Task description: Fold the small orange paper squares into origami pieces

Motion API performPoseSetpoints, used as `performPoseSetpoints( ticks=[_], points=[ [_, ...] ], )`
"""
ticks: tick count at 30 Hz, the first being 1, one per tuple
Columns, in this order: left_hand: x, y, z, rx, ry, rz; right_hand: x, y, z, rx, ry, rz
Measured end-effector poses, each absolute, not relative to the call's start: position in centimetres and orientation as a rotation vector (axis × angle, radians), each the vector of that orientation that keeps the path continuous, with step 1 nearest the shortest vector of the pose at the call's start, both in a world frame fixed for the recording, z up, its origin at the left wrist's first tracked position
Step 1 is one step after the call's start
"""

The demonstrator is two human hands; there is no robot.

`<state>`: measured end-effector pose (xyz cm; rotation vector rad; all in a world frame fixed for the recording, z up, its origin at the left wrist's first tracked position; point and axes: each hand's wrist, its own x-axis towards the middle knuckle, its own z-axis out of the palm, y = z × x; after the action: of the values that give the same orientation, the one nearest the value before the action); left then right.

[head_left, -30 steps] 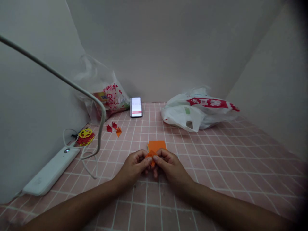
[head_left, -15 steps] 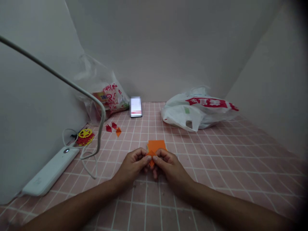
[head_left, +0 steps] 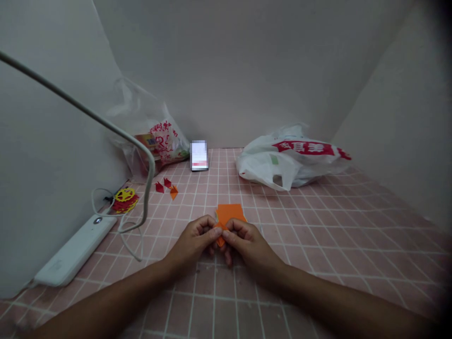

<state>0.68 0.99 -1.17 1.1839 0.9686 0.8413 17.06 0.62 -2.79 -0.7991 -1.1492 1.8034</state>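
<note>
Between both hands is a small folded piece of orange paper (head_left: 221, 241), pinched near its middle. My left hand (head_left: 197, 238) grips its left side with thumb and forefinger. On the other side my right hand (head_left: 244, 240) pinches it too, the thumb pressed close to the left one. Fingers cover much of the folded paper, so its full shape is hidden. Just behind the hands lies a stack of square orange paper (head_left: 231, 212), partly covered by the right fingers.
Small folded red paper pieces (head_left: 160, 188) and a folded orange piece (head_left: 173, 192) lie left. Beyond are a clear plastic bag (head_left: 141, 136), a phone (head_left: 199, 155) and a white plastic bag (head_left: 293, 160). A white power bank-like device (head_left: 76, 252), yellow-red cutouts (head_left: 125, 198) and a cable (head_left: 150, 179) occupy the left.
The folded paper's lower tip has shifted slightly left and its upper point no longer stands up as clearly. Both hands keep their pinch in nearly the same place.
</note>
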Motion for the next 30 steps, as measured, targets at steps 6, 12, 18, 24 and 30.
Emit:
performPoseSetpoints(
  ticks=[6, 12, 18, 24, 30],
  points=[
    [0.6, 0.9, -0.6, 1.257, 1.015, 0.845, 17.0, 0.6, -2.5, -0.817, -1.199, 1.84],
    [0.6, 0.5, -1.0, 1.397, 1.067, 0.93, 16.9, 0.5, -2.1, -0.872, -1.247, 1.853],
    [0.7, 0.6, -1.1, 1.36, 1.093, 0.95, 16.9, 0.5, -1.7, -0.915, -1.235, 1.843],
    [0.3, 1.2, -0.9, 1.34, 1.109, 0.94, 17.2, 0.6, -1.7, -0.956, -1.229, 1.757],
    [0.0, 1.3, -0.6, 1.339, 1.042, 0.913, 17.5, 0.7, -1.5, -0.92, -1.283, 1.79]
  ],
)
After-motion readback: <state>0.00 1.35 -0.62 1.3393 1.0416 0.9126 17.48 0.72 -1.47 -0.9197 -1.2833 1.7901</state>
